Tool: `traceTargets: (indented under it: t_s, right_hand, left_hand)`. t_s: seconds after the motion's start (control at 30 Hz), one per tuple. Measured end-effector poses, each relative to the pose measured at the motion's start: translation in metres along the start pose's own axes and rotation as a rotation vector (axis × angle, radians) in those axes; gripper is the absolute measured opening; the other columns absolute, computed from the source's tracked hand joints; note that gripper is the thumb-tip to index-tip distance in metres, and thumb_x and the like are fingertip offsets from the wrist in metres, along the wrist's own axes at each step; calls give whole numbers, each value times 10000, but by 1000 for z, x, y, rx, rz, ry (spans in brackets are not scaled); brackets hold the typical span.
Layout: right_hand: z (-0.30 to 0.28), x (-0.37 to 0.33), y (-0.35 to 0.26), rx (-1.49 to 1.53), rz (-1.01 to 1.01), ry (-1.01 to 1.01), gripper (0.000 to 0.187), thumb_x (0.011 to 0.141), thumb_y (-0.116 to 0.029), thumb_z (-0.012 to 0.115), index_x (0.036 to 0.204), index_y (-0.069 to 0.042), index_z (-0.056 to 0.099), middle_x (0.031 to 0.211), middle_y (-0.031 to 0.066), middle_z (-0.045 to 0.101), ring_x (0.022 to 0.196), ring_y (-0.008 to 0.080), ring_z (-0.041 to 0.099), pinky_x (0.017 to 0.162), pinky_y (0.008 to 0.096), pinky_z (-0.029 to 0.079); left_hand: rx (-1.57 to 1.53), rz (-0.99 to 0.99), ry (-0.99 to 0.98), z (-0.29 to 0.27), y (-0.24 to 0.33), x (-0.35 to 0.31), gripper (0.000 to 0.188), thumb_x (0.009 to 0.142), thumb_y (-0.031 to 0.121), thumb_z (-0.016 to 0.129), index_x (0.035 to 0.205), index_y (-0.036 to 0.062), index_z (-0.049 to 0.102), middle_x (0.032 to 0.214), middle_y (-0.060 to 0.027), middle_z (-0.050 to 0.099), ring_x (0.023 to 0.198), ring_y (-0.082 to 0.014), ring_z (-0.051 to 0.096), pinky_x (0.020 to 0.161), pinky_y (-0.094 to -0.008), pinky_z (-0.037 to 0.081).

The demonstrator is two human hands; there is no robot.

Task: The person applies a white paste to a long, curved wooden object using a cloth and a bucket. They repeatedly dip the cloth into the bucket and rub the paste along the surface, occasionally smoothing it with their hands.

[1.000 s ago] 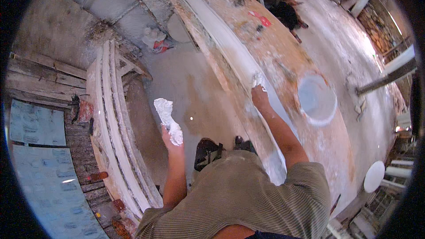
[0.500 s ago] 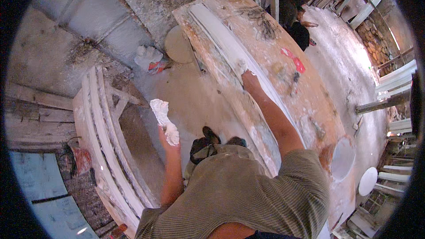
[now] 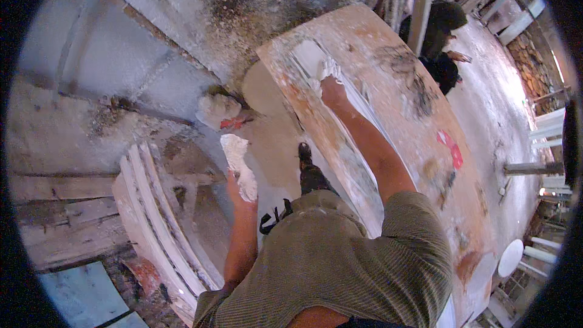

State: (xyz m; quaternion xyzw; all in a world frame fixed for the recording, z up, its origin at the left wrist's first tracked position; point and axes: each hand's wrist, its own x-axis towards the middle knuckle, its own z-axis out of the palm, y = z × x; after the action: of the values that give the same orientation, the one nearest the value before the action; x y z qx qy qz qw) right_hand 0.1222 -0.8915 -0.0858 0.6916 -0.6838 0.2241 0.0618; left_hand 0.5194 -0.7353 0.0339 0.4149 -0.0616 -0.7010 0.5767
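Observation:
My left hand (image 3: 235, 183) is held out over the floor, closed around a ragged clump of white plaster-like material (image 3: 237, 152). The clump stretches beyond the fingers and back over the wrist. My right arm reaches across a long table, and my right hand (image 3: 331, 80) presses near the far end of a long white moulding strip (image 3: 310, 54). White paste covers its fingers, which look curled over a white wad (image 3: 330, 65) against the strip. Exactly what lies under them is hidden. The strip runs lengthwise along the table beneath my forearm.
The stained orange-brown table (image 3: 376, 36) bears a red-and-white scrap (image 3: 450, 149). White mouldings (image 3: 159, 206) lie on a bench at left. A pale bag (image 3: 218, 109) and a round tan disc (image 3: 264, 90) are near the table's far left. Another person (image 3: 440, 30) is at far right.
My right hand has slid along the strip toward its far end. I have stepped forward with one foot, and the view has shifted. My left hand keeps its clump.

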Motion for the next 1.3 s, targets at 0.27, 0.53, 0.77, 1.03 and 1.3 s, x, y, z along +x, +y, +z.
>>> traceTargets:
  t_s: [0.27, 0.53, 0.77, 1.03, 1.3]
  right_hand:
    - [-25, 167, -21, 596, 393, 227, 268, 694, -144, 680, 909, -31, 567, 868, 193, 578, 857, 368, 542, 754, 450, 421]
    - [47, 190, 1, 718, 367, 135, 303, 678, -95, 672, 951, -34, 555, 854, 119, 591, 769, 270, 575, 680, 383, 446]
    - [-55, 163, -27, 979, 329, 70, 354, 707, -69, 617, 1056, -41, 561, 953, 127, 609, 927, 247, 596, 737, 368, 467]
    - [-2, 111, -1, 281, 178, -456, 255, 650, -167, 642, 867, -36, 616, 1028, 199, 590, 941, 395, 553, 737, 471, 460]
    - [-4, 149, 39, 1230, 731, 274, 388, 853, -276, 618, 1122, -8, 534, 1019, 117, 604, 915, 211, 575, 804, 347, 454]
  left_hand:
    - [98, -7, 95, 95, 34, 131, 407, 934, 354, 429, 1179, 41, 516, 1073, -79, 576, 950, -211, 572, 830, -311, 469]
    - [177, -56, 26, 212, -34, 254, 360, 918, 350, 449, 1156, 89, 522, 1007, -44, 594, 850, -175, 581, 709, -310, 502]
    - [237, 128, 82, 258, -93, 330, 414, 919, 277, 493, 1224, 2, 444, 1156, -134, 521, 976, -236, 539, 833, -335, 440]
    - [520, 288, 38, 291, -114, 350, 432, 914, 239, 507, 1249, -22, 426, 1184, -146, 516, 1017, -233, 504, 904, -334, 387]
    - [554, -1, -16, 308, -108, 345, 541, 877, 278, 554, 1300, -19, 394, 1235, -155, 496, 1086, -233, 505, 938, -333, 390]
